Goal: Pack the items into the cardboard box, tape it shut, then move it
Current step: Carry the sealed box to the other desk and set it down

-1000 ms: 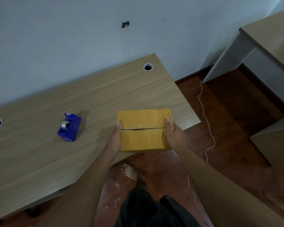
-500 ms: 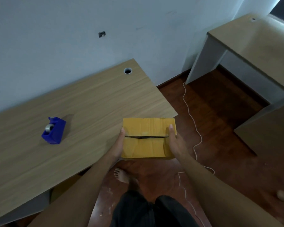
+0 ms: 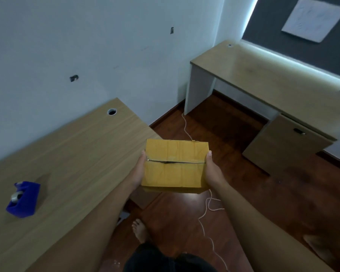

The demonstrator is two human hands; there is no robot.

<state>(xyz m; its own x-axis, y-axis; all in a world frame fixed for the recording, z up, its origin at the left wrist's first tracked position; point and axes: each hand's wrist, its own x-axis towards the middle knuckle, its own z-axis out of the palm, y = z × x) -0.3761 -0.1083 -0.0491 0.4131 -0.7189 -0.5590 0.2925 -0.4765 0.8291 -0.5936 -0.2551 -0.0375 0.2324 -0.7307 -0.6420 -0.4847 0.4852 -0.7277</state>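
A closed yellow cardboard box (image 3: 175, 173) hangs in the air past the right end of the wooden desk (image 3: 71, 158), over the dark wood floor. Its two top flaps meet along a dark seam. My left hand (image 3: 140, 169) presses on its left side and my right hand (image 3: 212, 171) on its right side, thumbs on the top edge. A blue tape dispenser (image 3: 24, 199) stands on the desk at the far left, well away from both hands.
A second wooden desk (image 3: 273, 83) with a drawer unit (image 3: 287, 142) stands at the right against the wall. A white cord (image 3: 206, 209) trails across the floor (image 3: 243, 193). A bare foot (image 3: 139, 230) is below the box.
The box has come off the desk's right end and now hangs over the floor, held by both hands. The view has swung right, showing more of the second desk.
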